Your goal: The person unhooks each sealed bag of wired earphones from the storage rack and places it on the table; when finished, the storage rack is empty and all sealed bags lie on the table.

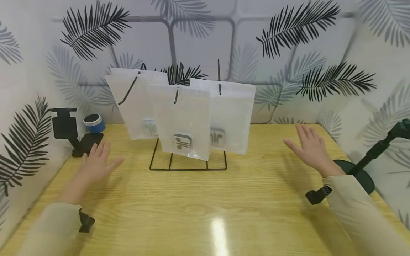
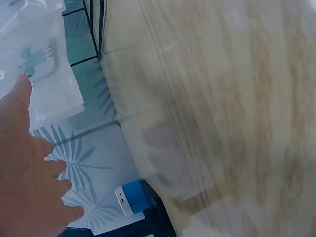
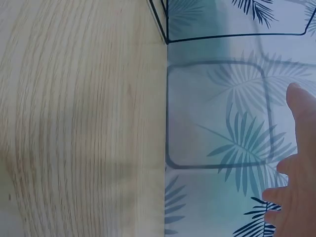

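Note:
My left hand [image 1: 97,165] hovers over the left side of the table, fingers spread and holding nothing. On the right side my right hand [image 1: 312,149] is likewise raised with straight fingers, nothing in it. Between them stands a black wire display rack [image 1: 189,170] with hooks. Several white plastic bags hang from it: one at left [image 1: 129,106], one in front at centre [image 1: 182,117] and one at right [image 1: 235,113]. Through the bags shows a small rounded item with an earphone-like outline. Neither hand touches the rack or bags; the left wrist view shows the left thumb in front of a bag [image 2: 49,98].
A black phone stand [image 1: 65,126] and a blue-and-white cylinder [image 1: 94,123] sit at the back left of the wooden table [image 1: 179,206]. At right stands a dark round base [image 1: 358,174] with a slanted arm. Leaf-patterned walls [image 1: 266,64] enclose the table's back and sides.

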Demonstrator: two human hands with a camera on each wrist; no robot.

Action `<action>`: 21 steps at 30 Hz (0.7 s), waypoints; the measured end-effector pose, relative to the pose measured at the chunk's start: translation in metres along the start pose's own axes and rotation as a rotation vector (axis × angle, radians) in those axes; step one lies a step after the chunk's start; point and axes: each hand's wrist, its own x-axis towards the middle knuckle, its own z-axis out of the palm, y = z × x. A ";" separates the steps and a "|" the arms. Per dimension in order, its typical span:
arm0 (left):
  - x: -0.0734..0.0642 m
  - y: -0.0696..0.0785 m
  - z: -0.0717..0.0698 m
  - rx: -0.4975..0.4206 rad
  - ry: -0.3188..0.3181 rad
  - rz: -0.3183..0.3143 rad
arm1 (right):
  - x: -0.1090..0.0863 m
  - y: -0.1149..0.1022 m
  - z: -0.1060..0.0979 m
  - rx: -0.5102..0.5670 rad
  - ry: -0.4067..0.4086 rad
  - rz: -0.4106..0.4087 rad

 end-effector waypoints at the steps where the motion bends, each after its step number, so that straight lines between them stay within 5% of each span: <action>1: 0.000 0.001 0.001 -0.004 0.003 0.018 | 0.000 -0.001 0.000 0.012 0.003 -0.016; 8: 0.003 0.015 0.010 -0.026 0.000 0.147 | 0.002 -0.014 0.002 0.116 0.014 -0.123; 21: 0.009 0.042 0.025 -0.100 0.006 0.270 | 0.001 -0.048 0.002 0.261 0.000 -0.172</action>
